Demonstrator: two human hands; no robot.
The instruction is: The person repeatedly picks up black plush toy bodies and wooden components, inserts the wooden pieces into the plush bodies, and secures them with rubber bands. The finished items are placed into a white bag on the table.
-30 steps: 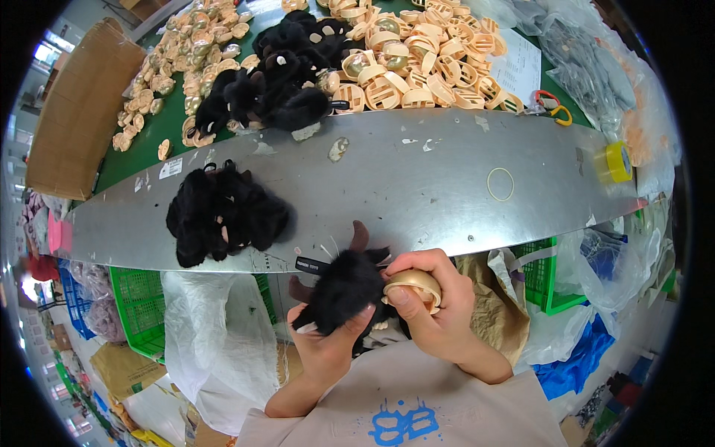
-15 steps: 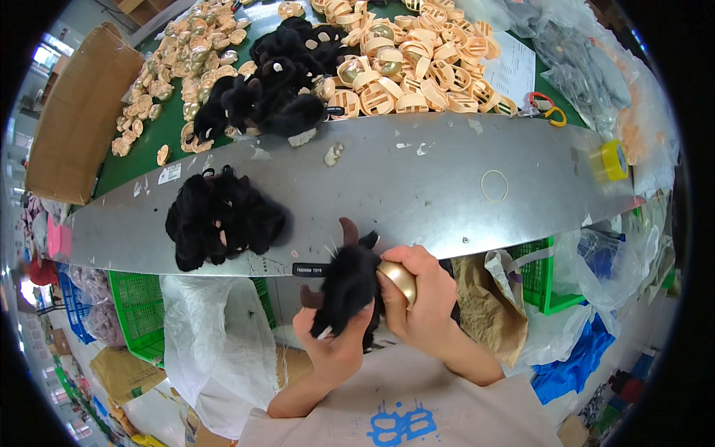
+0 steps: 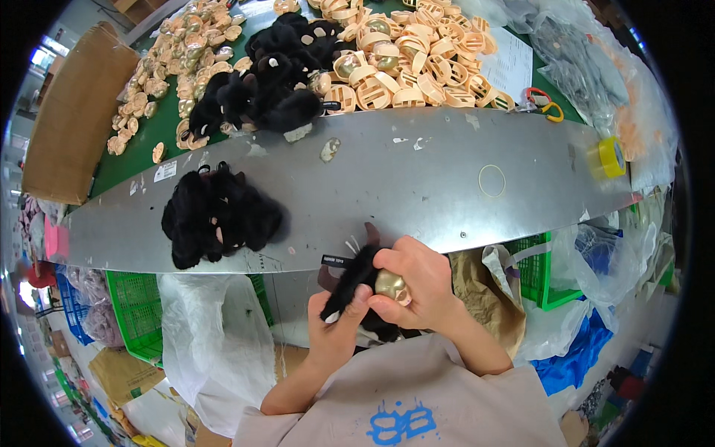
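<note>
In front of my body, past the near edge of the metal tabletop, I hold a black plush toy (image 3: 353,287) with brown ear-like parts, white whiskers and a black label. My left hand (image 3: 333,328) is closed round its lower left side, thumb on top. In my right hand (image 3: 423,287) is a shiny gold ball (image 3: 391,284), gripped between thumb and fingers. The ball presses against the plush's right side; whether it is partly inside the fabric is hidden by my fingers. On the metal surface to the left lies a pile of black plush pieces (image 3: 220,216).
Behind the metal tabletop (image 3: 387,186) lie more black plush pieces (image 3: 279,89), peach plastic shells (image 3: 417,56) and gold-and-peach parts (image 3: 186,52). Scissors (image 3: 544,104), yellow tape (image 3: 612,156) and a rubber band (image 3: 491,180) are to the right. Green crates (image 3: 138,313) and plastic bags stand below the edge.
The plush has turned and shifted slightly right in my left hand. My right hand has rotated the gold ball, so a peach-toned part of it now shows near my thumb.
</note>
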